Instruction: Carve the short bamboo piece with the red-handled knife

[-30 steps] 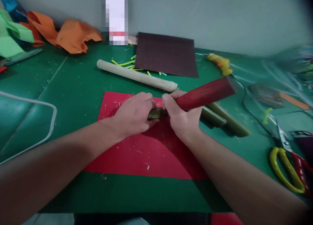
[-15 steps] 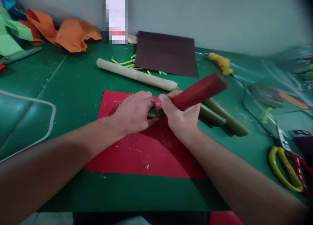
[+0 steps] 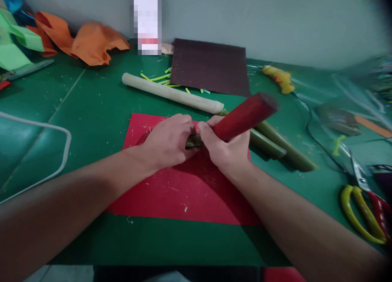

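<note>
My left hand (image 3: 171, 141) is closed around a short green bamboo piece (image 3: 193, 141), whose end shows between my two hands. My right hand (image 3: 228, 145) grips a thick red wooden handle (image 3: 246, 115) that points up and to the right. Whatever is fixed to the handle's lower end is hidden by my fingers. Both hands are over a red sheet (image 3: 171, 192) sprinkled with small pale shavings. Just beyond my right hand, green bamboo tubes (image 3: 269, 145) lie side by side on the table.
A pale peeled stick (image 3: 171, 93) lies behind my hands, near a dark brown sheet (image 3: 211, 67) and thin yellow-green strips. To the right are a yellow glue gun (image 3: 278, 78) with a black cord and scissors (image 3: 363, 208). Orange cloth (image 3: 92, 43) is at back left.
The red handle's free end has shifted slightly left. My hands keep almost the same place on the bamboo piece. The whole view has slid a little.
</note>
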`<state>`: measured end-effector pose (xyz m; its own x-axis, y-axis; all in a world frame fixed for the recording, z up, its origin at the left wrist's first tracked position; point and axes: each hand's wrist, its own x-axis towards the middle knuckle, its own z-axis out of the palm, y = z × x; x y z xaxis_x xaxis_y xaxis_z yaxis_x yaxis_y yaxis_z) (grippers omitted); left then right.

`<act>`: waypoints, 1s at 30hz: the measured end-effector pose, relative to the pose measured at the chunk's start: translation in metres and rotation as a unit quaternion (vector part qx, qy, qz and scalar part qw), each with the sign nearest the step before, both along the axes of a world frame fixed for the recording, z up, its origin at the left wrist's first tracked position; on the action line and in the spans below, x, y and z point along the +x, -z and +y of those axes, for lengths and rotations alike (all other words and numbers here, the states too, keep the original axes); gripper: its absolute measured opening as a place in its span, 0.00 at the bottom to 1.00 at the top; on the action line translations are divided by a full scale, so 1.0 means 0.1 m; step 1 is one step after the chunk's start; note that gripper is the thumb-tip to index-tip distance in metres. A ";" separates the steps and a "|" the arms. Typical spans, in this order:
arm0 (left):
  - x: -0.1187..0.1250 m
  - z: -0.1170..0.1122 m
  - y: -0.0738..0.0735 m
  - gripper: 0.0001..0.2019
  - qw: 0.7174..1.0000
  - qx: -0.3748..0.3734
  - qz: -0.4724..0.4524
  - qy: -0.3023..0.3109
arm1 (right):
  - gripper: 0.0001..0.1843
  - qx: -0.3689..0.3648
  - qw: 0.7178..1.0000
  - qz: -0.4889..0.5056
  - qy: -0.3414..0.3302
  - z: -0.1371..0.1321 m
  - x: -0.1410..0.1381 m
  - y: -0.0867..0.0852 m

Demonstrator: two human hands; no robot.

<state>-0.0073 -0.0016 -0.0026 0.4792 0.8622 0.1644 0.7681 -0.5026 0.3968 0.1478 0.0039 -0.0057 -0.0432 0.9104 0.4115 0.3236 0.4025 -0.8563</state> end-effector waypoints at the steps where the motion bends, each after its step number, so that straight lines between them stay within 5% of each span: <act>1: 0.01 -0.01 0.00 0.10 1.000 0.000 0.005 -0.007 | 0.13 0.007 1.000 0.009 0.008 0.01 -0.01 0.00; 30: 0.00 -0.01 0.00 0.11 0.999 0.018 0.022 -0.022 | 0.16 0.004 0.998 0.060 -0.013 0.06 0.01 -0.01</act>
<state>-0.0074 -0.0029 -0.0031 0.4478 0.8769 0.1749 0.8061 -0.4806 0.3453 0.1487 0.0099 -0.0049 -0.0165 0.9065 0.4218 0.2081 0.4157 -0.8854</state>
